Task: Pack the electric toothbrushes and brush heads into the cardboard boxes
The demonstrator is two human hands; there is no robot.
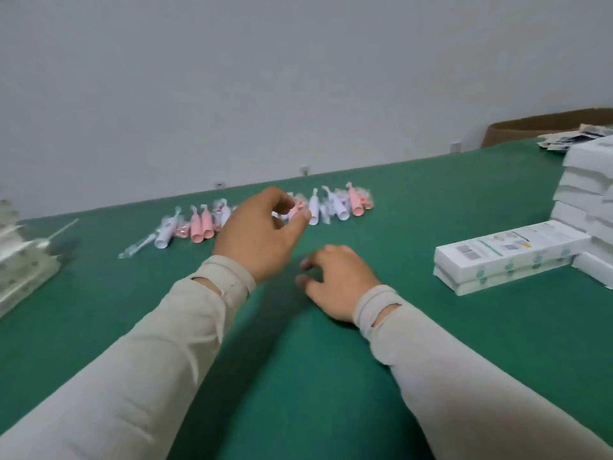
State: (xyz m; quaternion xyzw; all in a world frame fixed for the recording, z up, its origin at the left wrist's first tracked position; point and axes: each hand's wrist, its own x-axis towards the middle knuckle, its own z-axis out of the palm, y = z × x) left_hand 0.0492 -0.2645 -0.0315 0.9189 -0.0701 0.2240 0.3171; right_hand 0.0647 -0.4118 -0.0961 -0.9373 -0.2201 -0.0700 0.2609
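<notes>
A row of pink and white electric toothbrushes (265, 214) in clear wrappers lies across the far middle of the green table (414, 327). My left hand (258, 234) hovers just in front of that row, fingers loosely curled, holding nothing that I can see. My right hand (338, 280) rests on the green cloth nearer to me, fingers relaxed and empty. Two white cardboard boxes (507, 257) lie stacked flat to the right. One wrapped brush head (137, 247) lies loose at the left end of the row.
A tall stack of white boxes (587, 194) rises at the right edge, with leaflets (564, 139) and a brown carton (544, 122) behind it. Clear plastic trays (23, 260) sit at the left edge. A grey wall runs behind the table.
</notes>
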